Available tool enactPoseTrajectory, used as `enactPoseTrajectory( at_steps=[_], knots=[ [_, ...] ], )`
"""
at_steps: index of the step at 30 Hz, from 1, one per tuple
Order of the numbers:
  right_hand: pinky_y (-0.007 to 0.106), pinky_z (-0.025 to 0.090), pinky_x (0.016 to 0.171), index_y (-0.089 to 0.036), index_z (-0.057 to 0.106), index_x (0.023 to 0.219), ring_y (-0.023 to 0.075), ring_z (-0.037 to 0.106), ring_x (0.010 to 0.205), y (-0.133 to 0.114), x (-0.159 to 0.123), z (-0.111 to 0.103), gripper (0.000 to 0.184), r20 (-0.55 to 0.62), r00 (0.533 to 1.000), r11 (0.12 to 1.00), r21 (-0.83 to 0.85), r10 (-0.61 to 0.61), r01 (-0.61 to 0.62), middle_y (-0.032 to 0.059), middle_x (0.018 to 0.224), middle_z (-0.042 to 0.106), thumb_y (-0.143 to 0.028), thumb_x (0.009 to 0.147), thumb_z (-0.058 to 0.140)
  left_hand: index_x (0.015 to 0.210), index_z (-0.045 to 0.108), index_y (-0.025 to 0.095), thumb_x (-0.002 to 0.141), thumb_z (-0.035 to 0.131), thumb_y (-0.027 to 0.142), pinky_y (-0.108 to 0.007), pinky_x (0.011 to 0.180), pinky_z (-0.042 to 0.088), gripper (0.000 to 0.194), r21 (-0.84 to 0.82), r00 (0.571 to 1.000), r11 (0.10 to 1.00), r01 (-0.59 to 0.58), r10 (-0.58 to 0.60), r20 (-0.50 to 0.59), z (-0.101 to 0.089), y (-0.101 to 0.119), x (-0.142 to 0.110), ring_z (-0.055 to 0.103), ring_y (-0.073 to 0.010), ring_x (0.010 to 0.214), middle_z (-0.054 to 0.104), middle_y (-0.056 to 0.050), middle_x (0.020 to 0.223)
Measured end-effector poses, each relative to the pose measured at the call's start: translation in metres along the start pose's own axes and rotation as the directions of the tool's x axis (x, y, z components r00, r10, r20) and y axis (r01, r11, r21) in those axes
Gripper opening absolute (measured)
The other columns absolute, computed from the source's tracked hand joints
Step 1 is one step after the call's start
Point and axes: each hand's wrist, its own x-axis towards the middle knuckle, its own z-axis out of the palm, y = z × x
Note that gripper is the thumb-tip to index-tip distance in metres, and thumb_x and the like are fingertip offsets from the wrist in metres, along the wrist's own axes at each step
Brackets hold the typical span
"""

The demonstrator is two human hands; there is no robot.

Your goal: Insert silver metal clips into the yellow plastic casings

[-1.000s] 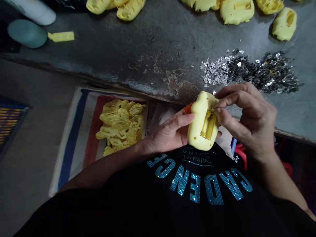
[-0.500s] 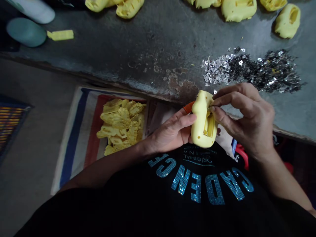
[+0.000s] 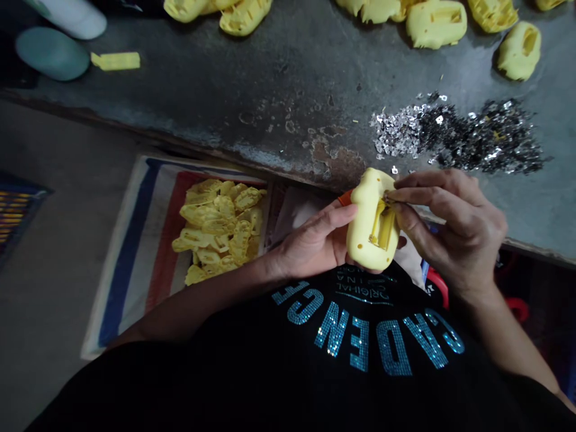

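Observation:
My left hand [image 3: 319,237] is closed around a yellow plastic shell [image 3: 362,228], its thumb on the near side and an orange band on one finger. A long rectangular slot like a battery compartment faces up in the shell. My right hand [image 3: 454,222] pinches a tiny piece, apparently a metal contact, at the slot's upper end; the fingertips mostly hide it. Just beyond the hands, a pile of small shiny metal pieces [image 3: 454,135] lies on the grey bench [image 3: 202,84].
More yellow shells [image 3: 436,24] sit along the bench's far side. A yellow strip [image 3: 116,60] lies by a grey-green rounded object [image 3: 53,54] at the left. Below the bench edge, a striped sack [image 3: 119,258] surrounds several yellow plastic parts [image 3: 220,222].
My right fingertips have shifted slightly down and right at the slot's upper end. The shell is turned a little more face-up. The camera view has moved slightly.

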Motion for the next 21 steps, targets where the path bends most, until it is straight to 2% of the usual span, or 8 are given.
enactPoseTrajectory(
  at_steps=[4, 9, 12, 15, 17, 19, 21],
  knots=[
    [0.059, 0.064, 0.096, -0.038, 0.087, 0.118, 0.034, 0.086, 0.108, 0.002, 0.0, -0.003, 0.013, -0.01, 1.0, 1.0, 0.005, 0.022, -0.022, 0.0052, 0.121, 0.091, -0.029, 0.11, 0.082, 0.149, 0.075, 0.028, 0.099, 0.093, 0.065, -0.042, 0.089, 0.077, 0.065, -0.018, 1.0, 1.0, 0.009, -0.009, 0.03, 0.002, 0.001, 0.0, 0.088, -0.0379, 0.129, 0.087, -0.012, 0.147],
    [0.054, 0.068, 0.096, -0.035, 0.088, 0.112, 0.0313, 0.085, 0.109, 0.011, 0.006, -0.009, 0.008, 0.003, 0.998, 0.988, 0.135, 0.068, -0.068, 0.0054, 0.113, 0.088, -0.03, 0.11, 0.082, 0.152, 0.074, 0.028, 0.1, 0.094, 0.062, -0.05, 0.106, 0.075, 0.066, -0.033, 1.0, 0.999, -0.019, 0.019, 0.013, 0.004, 0.0, -0.002, 0.087, -0.0383, 0.134, 0.085, -0.012, 0.153],
    [0.05, 0.07, 0.092, -0.035, 0.089, 0.111, 0.0299, 0.084, 0.105, 0.017, 0.01, -0.012, 0.005, 0.051, 0.997, 0.98, 0.192, 0.05, -0.059, 0.0049, 0.109, 0.086, -0.032, 0.108, 0.086, 0.155, 0.073, 0.029, 0.099, 0.095, 0.062, -0.048, 0.098, 0.077, 0.069, 0.006, 1.0, 1.0, -0.024, 0.024, -0.013, 0.006, 0.002, -0.004, 0.089, -0.0376, 0.126, 0.086, -0.013, 0.149],
    [0.049, 0.069, 0.091, -0.034, 0.089, 0.108, 0.0292, 0.083, 0.103, 0.029, 0.01, -0.015, 0.005, 0.014, 0.999, 0.98, 0.195, 0.043, -0.045, 0.004, 0.107, 0.087, -0.03, 0.105, 0.089, 0.157, 0.071, 0.029, 0.1, 0.092, 0.066, -0.04, 0.079, 0.076, 0.071, 0.124, 0.998, 0.992, -0.038, 0.045, -0.049, 0.009, 0.014, 0.0, 0.09, -0.0374, 0.118, 0.086, -0.014, 0.147],
    [0.048, 0.067, 0.09, -0.034, 0.088, 0.106, 0.029, 0.083, 0.101, 0.042, 0.007, -0.017, 0.006, -0.047, 0.996, 0.986, 0.153, 0.08, -0.071, 0.0035, 0.106, 0.087, -0.029, 0.104, 0.089, 0.153, 0.074, 0.029, 0.098, 0.093, 0.067, -0.035, 0.07, 0.071, 0.07, 0.261, 0.988, 0.962, -0.074, 0.107, -0.113, 0.01, 0.029, 0.009, 0.089, -0.0335, 0.108, 0.087, -0.012, 0.14],
    [0.047, 0.065, 0.087, -0.033, 0.087, 0.105, 0.0288, 0.082, 0.099, 0.057, 0.0, -0.019, 0.004, -0.091, 0.987, 0.989, 0.076, 0.134, -0.127, 0.0035, 0.105, 0.086, -0.03, 0.103, 0.089, 0.15, 0.077, 0.028, 0.096, 0.096, 0.062, -0.029, 0.066, 0.065, 0.067, 0.434, 0.961, 0.893, -0.12, 0.214, -0.175, 0.01, 0.044, 0.023, 0.085, -0.0269, 0.095, 0.088, -0.009, 0.124],
    [0.047, 0.062, 0.087, -0.032, 0.086, 0.105, 0.0288, 0.081, 0.099, 0.071, -0.011, -0.018, 0.002, -0.104, 0.98, 0.985, -0.014, 0.171, -0.173, 0.004, 0.106, 0.086, -0.03, 0.104, 0.085, 0.151, 0.079, 0.027, 0.093, 0.1, 0.056, -0.026, 0.065, 0.059, 0.068, 0.594, 0.934, 0.793, -0.14, 0.305, -0.188, 0.008, 0.058, 0.038, 0.08, -0.0227, 0.088, 0.086, -0.006, 0.11]
  ],
)
